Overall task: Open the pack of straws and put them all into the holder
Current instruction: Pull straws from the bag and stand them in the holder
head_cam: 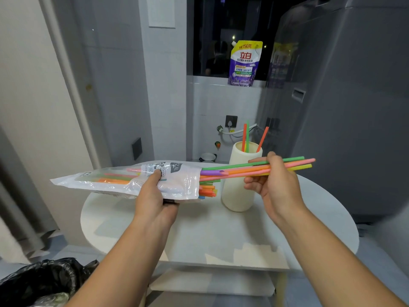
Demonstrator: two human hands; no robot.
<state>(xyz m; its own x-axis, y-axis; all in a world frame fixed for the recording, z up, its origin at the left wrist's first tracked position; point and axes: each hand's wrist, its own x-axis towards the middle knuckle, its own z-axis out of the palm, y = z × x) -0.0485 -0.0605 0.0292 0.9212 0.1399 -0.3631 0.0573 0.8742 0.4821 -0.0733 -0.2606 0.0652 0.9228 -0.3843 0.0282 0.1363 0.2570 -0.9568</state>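
My left hand (155,196) grips the pack (124,180); my right hand (272,180) pinches a bundle of straws (294,163) half out of it — the drawing-out step. Next, I reckon: free them, upend into the holder (239,189) at the pack's 3 o'clock.

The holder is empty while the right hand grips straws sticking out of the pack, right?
Not empty: the head view shows three straws standing in the holder. The right hand does grip straws sticking out of the pack.
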